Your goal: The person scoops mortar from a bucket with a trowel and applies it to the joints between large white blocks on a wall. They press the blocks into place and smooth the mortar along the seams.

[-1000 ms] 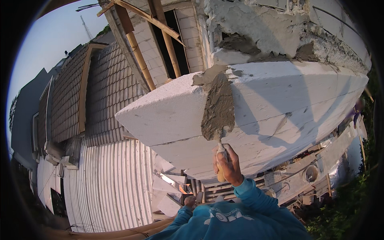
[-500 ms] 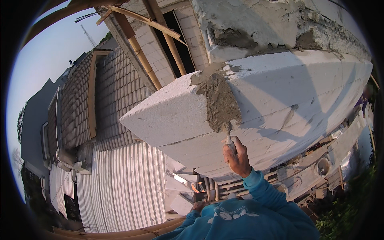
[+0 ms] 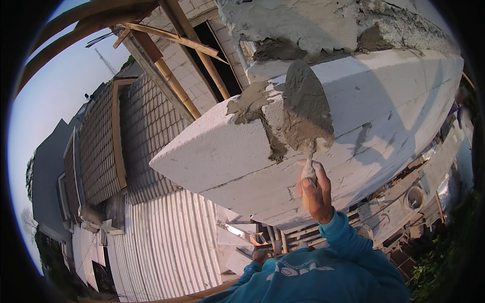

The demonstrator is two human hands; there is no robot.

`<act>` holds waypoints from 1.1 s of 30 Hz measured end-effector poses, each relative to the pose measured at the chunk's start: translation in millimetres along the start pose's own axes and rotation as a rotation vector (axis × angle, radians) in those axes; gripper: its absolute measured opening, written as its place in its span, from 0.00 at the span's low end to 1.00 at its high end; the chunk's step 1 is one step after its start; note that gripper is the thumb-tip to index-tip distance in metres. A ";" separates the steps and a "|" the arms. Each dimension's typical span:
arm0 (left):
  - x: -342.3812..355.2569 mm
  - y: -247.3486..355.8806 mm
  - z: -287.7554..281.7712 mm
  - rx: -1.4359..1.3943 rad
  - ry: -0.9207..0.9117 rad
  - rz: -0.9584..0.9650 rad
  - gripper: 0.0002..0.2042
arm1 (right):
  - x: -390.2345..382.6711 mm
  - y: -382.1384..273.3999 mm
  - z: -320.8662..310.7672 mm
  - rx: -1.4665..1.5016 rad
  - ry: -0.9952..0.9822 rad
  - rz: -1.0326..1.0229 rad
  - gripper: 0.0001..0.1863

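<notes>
My right hand [image 3: 318, 193] is closed round the pale handle of a trowel [image 3: 306, 108]. The blade, coated in grey mortar, points up over the face of a white block wall [image 3: 212, 151]. Wet mortar [image 3: 250, 106] lies on the wall's top edge and runs down its face just left of the blade. Low down by my body, my left hand [image 3: 260, 255] is small and partly hidden by my blue sleeve; its fingers cannot be made out. Near it lies what looks like a saw with an orange handle [image 3: 258, 239].
Rough, mortar-smeared masonry [image 3: 303, 28] rises behind the wall top. Wooden poles [image 3: 174, 83] stand at the upper left, beside a tiled roof [image 3: 154, 126] and corrugated metal sheets [image 3: 161, 242]. A bucket [image 3: 414, 198] sits on planks at the lower right.
My right hand and the trowel have moved right along the wall. Mortar that the blade lay over now shows as a patch on the block edge. The view has shifted slightly.
</notes>
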State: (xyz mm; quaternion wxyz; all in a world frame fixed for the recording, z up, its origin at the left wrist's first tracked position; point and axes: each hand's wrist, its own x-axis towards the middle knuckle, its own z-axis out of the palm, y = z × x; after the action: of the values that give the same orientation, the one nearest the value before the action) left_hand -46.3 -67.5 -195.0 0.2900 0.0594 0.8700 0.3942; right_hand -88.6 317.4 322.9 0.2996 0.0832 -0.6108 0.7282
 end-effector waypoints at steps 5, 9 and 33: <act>9.0 27.8 1.2 0.289 0.003 0.229 0.18 | 24.2 -1.6 -21.9 -0.181 0.120 -0.203 0.23; 4.8 32.2 8.7 0.378 -0.022 0.198 0.18 | 18.1 1.2 -21.2 -0.111 0.202 -0.187 0.21; 38.2 16.1 30.5 0.389 -0.062 0.238 0.16 | 49.7 -115.0 -172.2 -1.641 0.544 -0.360 0.22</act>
State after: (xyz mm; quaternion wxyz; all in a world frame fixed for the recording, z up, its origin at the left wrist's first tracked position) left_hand -63.0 -24.0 -216.8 0.2513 0.2284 0.9072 0.2485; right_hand -24.7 504.3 402.3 0.5099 -0.2394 -0.8263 -0.0037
